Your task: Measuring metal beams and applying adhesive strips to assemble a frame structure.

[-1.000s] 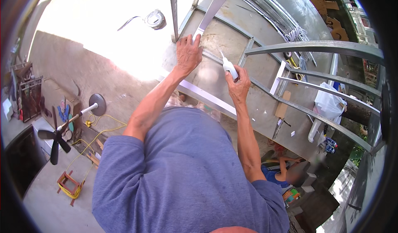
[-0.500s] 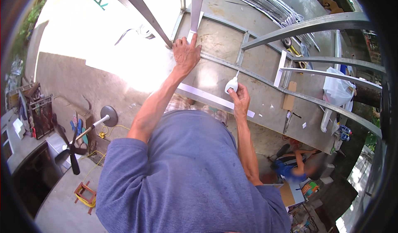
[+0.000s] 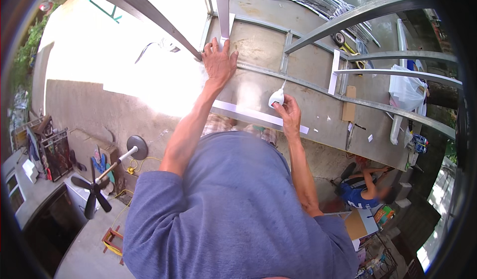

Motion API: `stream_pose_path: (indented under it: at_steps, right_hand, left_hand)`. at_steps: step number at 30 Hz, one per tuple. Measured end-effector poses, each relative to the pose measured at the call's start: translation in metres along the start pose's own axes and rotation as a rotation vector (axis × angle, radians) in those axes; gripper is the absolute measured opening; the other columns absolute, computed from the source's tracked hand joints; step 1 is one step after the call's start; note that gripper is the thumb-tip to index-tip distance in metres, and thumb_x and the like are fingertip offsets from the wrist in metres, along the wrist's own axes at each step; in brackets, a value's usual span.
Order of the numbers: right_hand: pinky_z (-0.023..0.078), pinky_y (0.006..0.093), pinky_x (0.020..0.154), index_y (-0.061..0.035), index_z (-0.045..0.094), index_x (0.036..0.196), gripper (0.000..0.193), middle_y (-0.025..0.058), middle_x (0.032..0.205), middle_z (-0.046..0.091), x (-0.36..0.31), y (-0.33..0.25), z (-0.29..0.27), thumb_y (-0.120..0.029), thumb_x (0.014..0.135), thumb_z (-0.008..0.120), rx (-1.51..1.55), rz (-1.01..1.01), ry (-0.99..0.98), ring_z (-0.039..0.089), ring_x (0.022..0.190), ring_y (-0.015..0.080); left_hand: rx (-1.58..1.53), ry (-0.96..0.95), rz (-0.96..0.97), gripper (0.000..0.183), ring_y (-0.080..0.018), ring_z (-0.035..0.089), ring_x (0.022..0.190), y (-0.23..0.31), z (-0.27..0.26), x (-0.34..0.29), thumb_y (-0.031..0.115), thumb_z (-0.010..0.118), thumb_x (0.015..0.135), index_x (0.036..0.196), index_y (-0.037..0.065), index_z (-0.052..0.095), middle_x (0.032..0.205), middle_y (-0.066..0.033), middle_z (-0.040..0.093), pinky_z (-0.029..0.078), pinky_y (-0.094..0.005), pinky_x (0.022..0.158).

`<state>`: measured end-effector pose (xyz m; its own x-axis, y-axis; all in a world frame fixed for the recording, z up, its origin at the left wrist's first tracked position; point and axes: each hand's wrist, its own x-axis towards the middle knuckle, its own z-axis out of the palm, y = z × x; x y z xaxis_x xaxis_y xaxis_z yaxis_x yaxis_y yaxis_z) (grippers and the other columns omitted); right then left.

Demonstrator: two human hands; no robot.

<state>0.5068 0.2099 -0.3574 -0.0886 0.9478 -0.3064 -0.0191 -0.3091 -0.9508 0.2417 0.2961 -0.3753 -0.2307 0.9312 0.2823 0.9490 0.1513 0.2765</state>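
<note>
My left hand (image 3: 218, 66) rests palm down over a corner of the grey metal frame (image 3: 263, 72), its fingers spread. Its fingertips press at the foot of a white strip (image 3: 222, 10) that runs away from me. In my right hand (image 3: 291, 114) is a small white squeeze bottle (image 3: 276, 99) with a long thin nozzle, pointing away from me and held above the table beside the frame. Another white strip (image 3: 248, 114) lies along the near table edge, below both hands.
Metal bars (image 3: 367, 18) of the frame rise at the right. A tape roll (image 3: 339, 39), a plastic bag (image 3: 405, 90) and a brown block (image 3: 349, 102) sit on the table's right side. A person in blue (image 3: 360, 195) is low at the right; a fan (image 3: 92, 185) stands left.
The whole view has shifted slightly. My left fingers are a little more spread at the strip's foot. The bottle stays in my right hand, in nearly the same place over the table.
</note>
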Motion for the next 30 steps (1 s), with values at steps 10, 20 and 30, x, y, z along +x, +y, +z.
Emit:
stream_pose_path:
  at_steps: [10,20,30]
  right_hand:
    - [0.049,0.0293,0.082,0.0012,0.057,0.121,0.045,0.0071,0.105,0.066,-0.012,0.017,-0.030,-0.017,0.083,0.074,-0.008,-0.022,0.171,0.061,0.090,0.0136]
    - [0.049,0.0294,0.078,0.0021,0.059,0.115,0.043,0.0078,0.103,0.066,-0.052,0.021,-0.147,-0.019,0.082,0.077,-0.119,-0.125,0.807,0.061,0.088,0.0138]
    - [0.051,0.0317,0.078,0.0013,0.062,0.108,0.037,0.0091,0.097,0.069,-0.043,0.010,-0.333,-0.020,0.081,0.077,-0.369,-0.153,1.096,0.065,0.087,0.0173]
  left_hand:
    - [-0.412,0.021,0.218,0.041,-0.0307,0.059,0.105,-0.009,-0.024,-0.044,0.004,0.066,0.084,0.124,0.005,0.062,0.121,-0.0141,0.064,0.046,-0.0403,0.094]
    - [-0.649,-0.357,-0.073,0.023,-0.0162,0.064,0.068,0.002,-0.024,-0.093,0.021,0.061,0.095,0.105,0.002,0.071,0.073,-0.0127,0.069,0.049,-0.0325,0.063]
    - [-0.653,-0.527,-0.215,0.043,-0.0205,0.060,0.056,0.080,-0.035,-0.090,0.036,0.052,0.100,0.088,-0.001,0.071,0.066,-0.0144,0.065,0.047,-0.0339,0.057]
